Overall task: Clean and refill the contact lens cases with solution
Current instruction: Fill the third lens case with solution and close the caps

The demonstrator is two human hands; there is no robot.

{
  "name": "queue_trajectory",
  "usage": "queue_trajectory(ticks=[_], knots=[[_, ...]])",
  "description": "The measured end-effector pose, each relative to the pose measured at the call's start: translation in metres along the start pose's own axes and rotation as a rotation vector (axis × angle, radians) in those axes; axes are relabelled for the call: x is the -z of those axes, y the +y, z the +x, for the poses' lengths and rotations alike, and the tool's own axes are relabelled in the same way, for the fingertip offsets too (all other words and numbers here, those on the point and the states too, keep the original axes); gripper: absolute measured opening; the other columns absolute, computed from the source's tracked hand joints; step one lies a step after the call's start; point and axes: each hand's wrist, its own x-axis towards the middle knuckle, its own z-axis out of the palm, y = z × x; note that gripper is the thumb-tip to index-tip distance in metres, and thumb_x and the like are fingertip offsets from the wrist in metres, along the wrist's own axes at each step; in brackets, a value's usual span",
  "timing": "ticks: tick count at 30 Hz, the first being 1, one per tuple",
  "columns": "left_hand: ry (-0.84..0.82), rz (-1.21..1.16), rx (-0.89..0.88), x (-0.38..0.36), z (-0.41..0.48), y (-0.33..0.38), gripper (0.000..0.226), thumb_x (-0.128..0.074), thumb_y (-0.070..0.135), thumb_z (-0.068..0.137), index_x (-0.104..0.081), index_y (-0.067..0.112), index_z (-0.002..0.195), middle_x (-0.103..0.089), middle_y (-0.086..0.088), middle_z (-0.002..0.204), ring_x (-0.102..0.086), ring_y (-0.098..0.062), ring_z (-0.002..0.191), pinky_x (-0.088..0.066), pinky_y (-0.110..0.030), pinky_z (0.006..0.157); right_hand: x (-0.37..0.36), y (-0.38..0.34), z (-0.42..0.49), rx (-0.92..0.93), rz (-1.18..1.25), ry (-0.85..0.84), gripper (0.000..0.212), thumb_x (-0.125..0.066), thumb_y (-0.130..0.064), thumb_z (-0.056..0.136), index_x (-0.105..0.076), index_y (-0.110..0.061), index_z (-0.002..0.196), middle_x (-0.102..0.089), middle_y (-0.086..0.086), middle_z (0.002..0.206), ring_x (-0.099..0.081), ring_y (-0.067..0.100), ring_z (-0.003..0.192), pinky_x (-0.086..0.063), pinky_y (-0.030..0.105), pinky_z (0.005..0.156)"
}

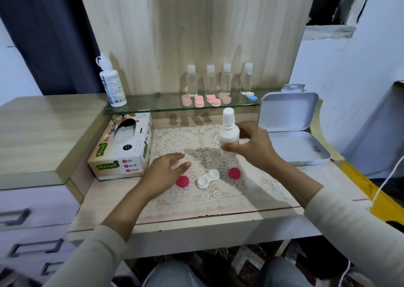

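A white twin-well contact lens case point(207, 178) lies uncapped on a cream lace mat point(185, 140) spread on a pale wooden desk point(109, 199), with its two round magenta screw caps lying loose beside it: the left magenta cap point(182, 181) just off its left end and the right magenta cap point(234, 173) a little apart on the other side. The left hand point(166, 168) hovers palm down over the mat, its fingers nearly straight and holding nothing, with the left magenta cap just under its thumb side. The right hand point(255, 144) reaches to a small white plastic solution bottle with a tall white cap point(228, 131) standing upright at the back of the mat; the fingers are spread and loosely curved about the bottle, the thumb lies across its lower front, and blur makes it impossible to tell whether they actually grip it. A cardboard facial tissue box point(122, 153) sits left of the mat and an open white metal tin point(293, 133) to its right. Behind, a glass shelf point(153, 106) carries a larger white bottle with a blue label point(112, 83), a row of four clear small bottles with white caps point(210, 80), several pink lens cases point(199, 101) and one white-and-blue lens case point(251, 96).
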Motion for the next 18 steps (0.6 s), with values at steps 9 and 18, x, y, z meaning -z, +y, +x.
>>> queue_trajectory(ticks=[9,18], knots=[[-0.119,-0.377,-0.46,0.034,-0.008,0.102,0.054,-0.049,-0.011,0.088,-0.048,0.03,0.123,-0.056,0.01,0.127,-0.049,-0.001,0.12,-0.04,-0.019,0.101,-0.013,-0.02,-0.025,0.08,0.157,-0.238,0.039,-0.082,-0.014,0.065,-0.065,-0.018,0.1,-0.068,-0.003,0.092,-0.064,0.011,0.082,-0.052,0.023,0.077],[0.129,-0.3,-0.421,0.031,-0.015,0.11,0.03,-0.068,0.018,0.079,-0.066,0.015,0.109,-0.069,0.0,0.101,-0.063,-0.005,0.096,-0.049,-0.019,0.087,-0.011,-0.025,-0.038,0.107,0.139,-0.25,0.033,-0.082,-0.017,0.066,-0.063,-0.027,0.091,-0.065,-0.014,0.083,-0.06,0.011,0.078,-0.044,0.017,0.068]])
